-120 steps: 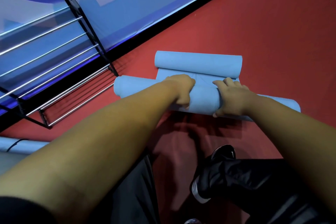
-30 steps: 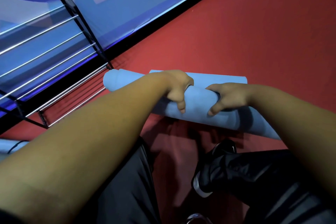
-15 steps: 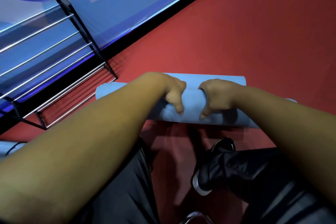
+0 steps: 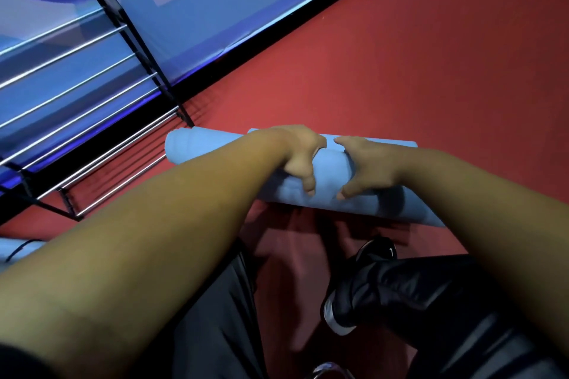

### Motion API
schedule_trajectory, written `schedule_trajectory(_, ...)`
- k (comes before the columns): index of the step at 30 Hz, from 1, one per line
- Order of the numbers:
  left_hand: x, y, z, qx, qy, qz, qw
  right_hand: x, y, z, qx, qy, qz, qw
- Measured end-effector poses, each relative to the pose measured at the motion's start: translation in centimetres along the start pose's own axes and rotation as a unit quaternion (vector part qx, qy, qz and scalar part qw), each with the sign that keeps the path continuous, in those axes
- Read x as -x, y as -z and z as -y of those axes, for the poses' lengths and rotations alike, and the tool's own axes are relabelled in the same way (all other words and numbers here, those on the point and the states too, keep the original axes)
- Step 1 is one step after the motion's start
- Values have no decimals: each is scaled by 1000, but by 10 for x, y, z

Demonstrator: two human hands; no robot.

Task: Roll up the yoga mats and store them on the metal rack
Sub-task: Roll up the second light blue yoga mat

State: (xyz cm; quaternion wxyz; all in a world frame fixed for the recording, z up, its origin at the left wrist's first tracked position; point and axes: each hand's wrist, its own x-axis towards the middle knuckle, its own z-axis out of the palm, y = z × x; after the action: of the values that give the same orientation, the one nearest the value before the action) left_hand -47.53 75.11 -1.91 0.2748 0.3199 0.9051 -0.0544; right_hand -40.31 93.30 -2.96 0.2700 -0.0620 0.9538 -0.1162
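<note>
A light blue yoga mat [image 4: 197, 146] lies rolled into a thick tube on the red floor in front of me. A second blue roll [image 4: 391, 144] shows just behind it, touching it. My left hand [image 4: 300, 157] and my right hand [image 4: 366, 168] sit side by side on the middle of the near roll, fingers curled over its top and front. The roll's right end is hidden under my right forearm. The metal rack [image 4: 101, 138] with chrome bars and a black frame stands to the left, its lower bars close to the roll's left end.
A blue banner wall [image 4: 215, 9] with a black base runs diagonally behind the rack. My black shoe [image 4: 354, 295] and dark trousers are below the roll. Another pale blue roll with a black cord [image 4: 18, 251] lies at the left edge. Red floor [image 4: 431, 55] stretches to the right.
Four seconds ago flat mat still showed between the two rolls; now the near roll touches the far one. In the last second my hands moved closer together on the roll.
</note>
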Motion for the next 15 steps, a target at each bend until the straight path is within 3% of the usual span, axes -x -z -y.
schedule_trajectory(6,5,6,11,94,22,20,995,-1,-15,15,159,5,-89,983)
schedule_trajectory(10,5,6,16,110,28,35,993,-6,-11,15,140,13,-113,984)
schedule_trajectory(15,2,0,16,67,14,34,997,-4,0,11,59,8,-72,996)
